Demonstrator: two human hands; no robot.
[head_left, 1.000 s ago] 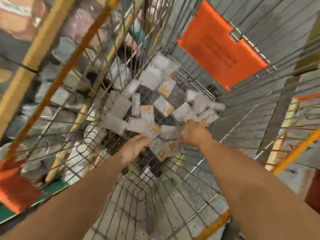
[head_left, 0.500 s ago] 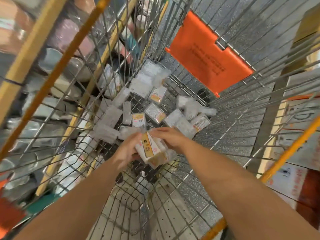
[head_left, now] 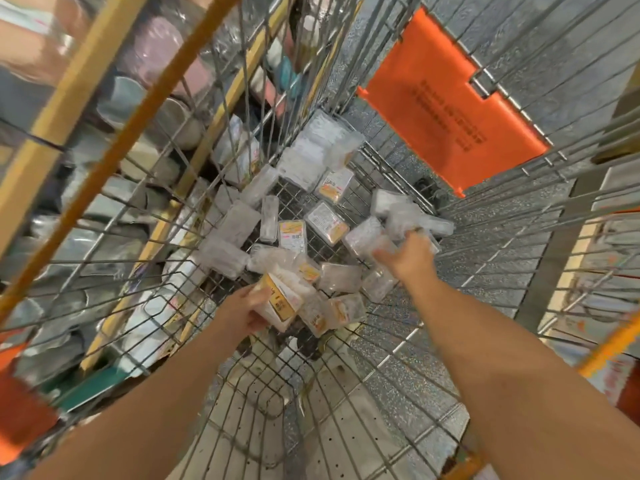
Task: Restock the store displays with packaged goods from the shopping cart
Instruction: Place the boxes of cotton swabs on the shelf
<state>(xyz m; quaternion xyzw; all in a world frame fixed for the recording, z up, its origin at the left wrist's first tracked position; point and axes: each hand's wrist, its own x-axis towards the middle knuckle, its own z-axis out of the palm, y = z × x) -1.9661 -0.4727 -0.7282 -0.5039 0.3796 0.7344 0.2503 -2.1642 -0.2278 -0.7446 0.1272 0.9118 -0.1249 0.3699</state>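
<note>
I look down into a wire shopping cart point(head_left: 491, 258) whose bottom holds several small clear plastic packs point(head_left: 325, 225) with orange-and-white labels. My left hand point(head_left: 242, 311) grips a stack of these packs point(head_left: 282, 301) just above the cart floor. Further in and to the right, my right hand point(head_left: 408, 256) reaches down among the clear packs point(head_left: 363, 237) by the cart's right wall. It is blurred, and whether its fingers hold a pack I cannot tell.
An orange plastic flap point(head_left: 450, 105) hangs on the cart's far wall. Through the left wire side I see store shelving with yellow uprights point(head_left: 62, 105) and wrapped bowls and containers point(head_left: 162, 53). A grey speckled floor point(head_left: 502, 289) lies under the cart.
My right hand has let go of the stack and moved right and further in, onto the packs by the right wall. My left hand keeps the stack, slightly lower.
</note>
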